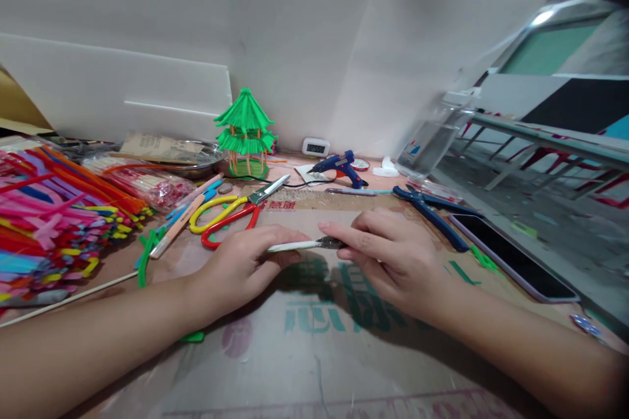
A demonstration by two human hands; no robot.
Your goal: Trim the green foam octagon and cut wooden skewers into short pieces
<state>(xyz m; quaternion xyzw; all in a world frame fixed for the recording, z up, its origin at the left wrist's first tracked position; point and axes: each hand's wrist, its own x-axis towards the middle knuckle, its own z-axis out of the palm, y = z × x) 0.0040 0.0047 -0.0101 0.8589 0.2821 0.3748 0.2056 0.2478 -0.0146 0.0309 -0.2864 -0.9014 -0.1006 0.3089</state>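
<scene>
Above the cardboard sheet [275, 366], a slim white stick-like thing [297, 246] with a dark end [330, 243] spans both hands. My left hand [250, 258] is closed around its white part, thumb and forefinger along it. The fingers of my right hand [393, 252] pinch its dark end; whether that end is a separate piece I cannot tell. Just beyond my left hand lie scissors [230, 211] with one yellow and one red handle, blades apart. Blue-handled pliers [432, 219] rest past my right hand.
Pipe cleaners [44, 222] in many colours pile up at the left. A green two-tiered model pavilion [246, 134] stands at the back, near a small digital clock [315, 146] and a blue glue gun [339, 167]. At the right are a phone [511, 255] and a clear plastic container [435, 134].
</scene>
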